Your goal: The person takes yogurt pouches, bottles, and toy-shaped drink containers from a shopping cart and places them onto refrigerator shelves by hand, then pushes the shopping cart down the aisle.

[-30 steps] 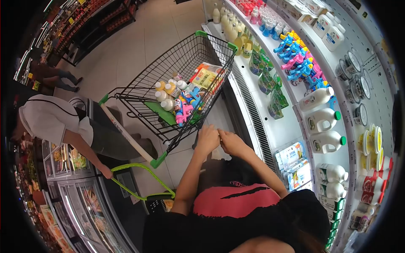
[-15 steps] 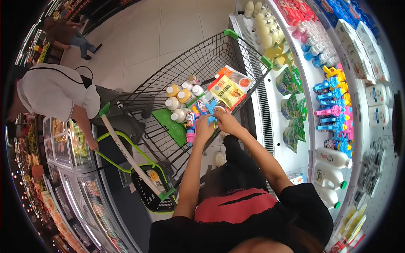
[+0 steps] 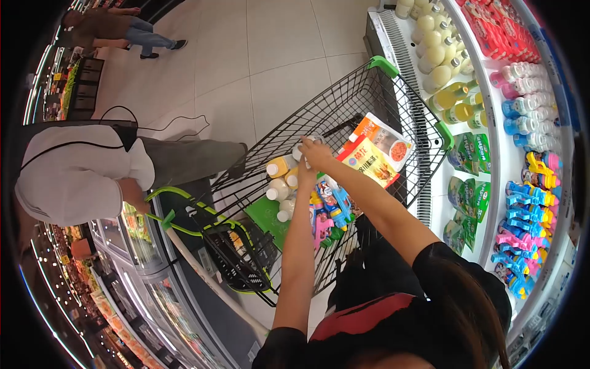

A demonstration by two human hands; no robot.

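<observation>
Both my hands are together over the bottle group in the shopping cart [image 3: 344,92]. My right hand [image 3: 316,155] is closed at the top of a white-capped bottle [image 3: 298,152]. My left hand [image 3: 305,172] is close against it, closed at the same bottle, its fingers partly hidden. Several more bottles [image 3: 279,189] with white caps and white or yellow contents stand beside my left wrist. Toy-topped bottles [image 3: 335,206] in blue and pink lie below my hands. A yellow-and-red food packet [image 3: 370,161] and a white-and-orange packet [image 3: 393,144] lie towards the cart's far end.
At right, a refrigerated shelf [image 3: 491,184] holds bottles, green pouches and toy-topped drinks. A person in a white shirt [image 3: 74,175] stands at left, a hand by a black basket [image 3: 239,258] with green handles. Another person [image 3: 123,31] is farther back. Freezer cabinets [image 3: 166,295] line the lower left.
My hands have left the blue toy-topped bottle and moved up to the bottle group. That toy now lies in the cart. My view has shifted, and the person at the back has moved.
</observation>
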